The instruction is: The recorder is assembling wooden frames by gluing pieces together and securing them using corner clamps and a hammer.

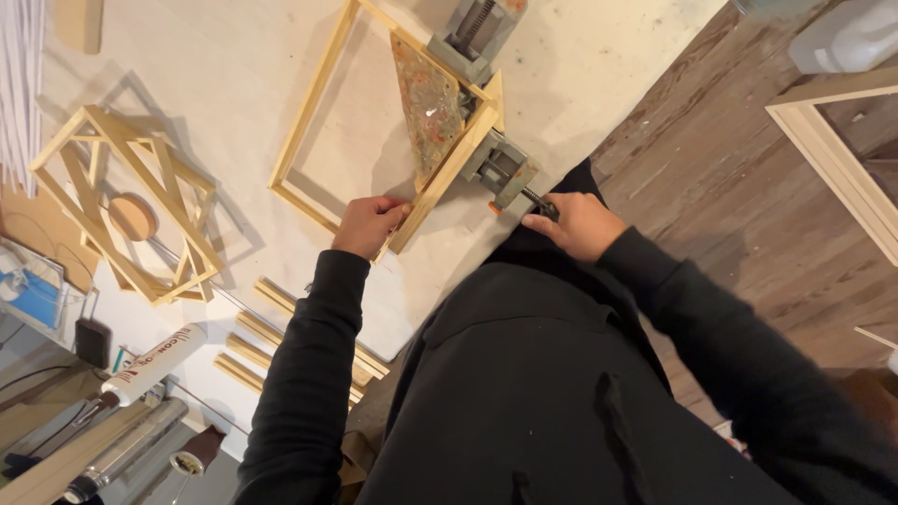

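Black sleeves fill lower frame. Left hand (369, 224) at centre, fingers curled pinching end of pale wooden frame (313, 122), steadying it on white worktable (215, 56). Right hand (578, 224), fingers closed around handle of grey metal corner clamp (500, 166) gripping frame's corner, centre-right.

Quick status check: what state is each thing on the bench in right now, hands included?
Wooden frame: flat on the table, one corner held in the clamp.
Corner clamp: closed on the frame's corner.
Left hand: gripping a frame strip.
Right hand: closed on the clamp's screw handle.
Finished frames: stacked, untouched.
Loose wood strips: lying side by side.
Glue tube: lying down.
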